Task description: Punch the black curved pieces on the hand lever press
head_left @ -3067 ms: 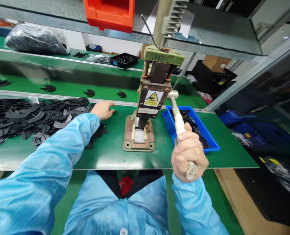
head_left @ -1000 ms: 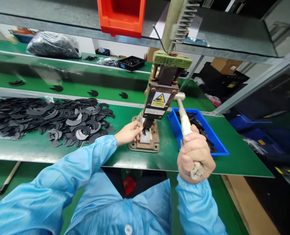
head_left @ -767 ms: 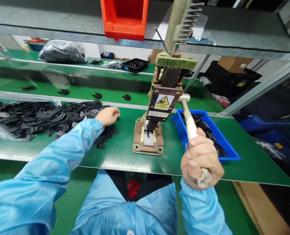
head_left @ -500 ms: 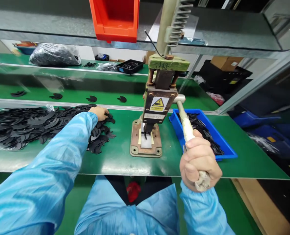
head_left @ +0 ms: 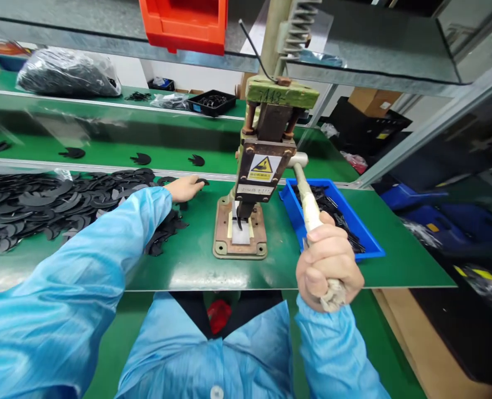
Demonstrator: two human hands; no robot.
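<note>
My right hand [head_left: 331, 263] is wrapped round the taped lever handle [head_left: 310, 208] of a hand press [head_left: 266, 147]. My left hand [head_left: 185, 188] is closed, with a thin curved black piece [head_left: 203, 182] at its fingertips, left of the press. Below and beside that wrist lies a heap of curved black pieces [head_left: 62, 202]. On the press base [head_left: 221, 241] a light metal plate [head_left: 241, 235] carries a small curved black piece [head_left: 239, 217], right under the ram.
A blue tray [head_left: 373, 252] of slim black parts stands right of the press. Several black pieces, one a notched disc [head_left: 141, 159], lie along the ledge behind. An orange bin [head_left: 183, 39] sits on the shelf overhead; a bulging plastic bag [head_left: 69, 72] lies at the back left.
My left hand has moved right from the heap, towards the press, with a black piece now showing at its fingertips. My right hand stays on the lever handle. The view has shifted slightly.
</note>
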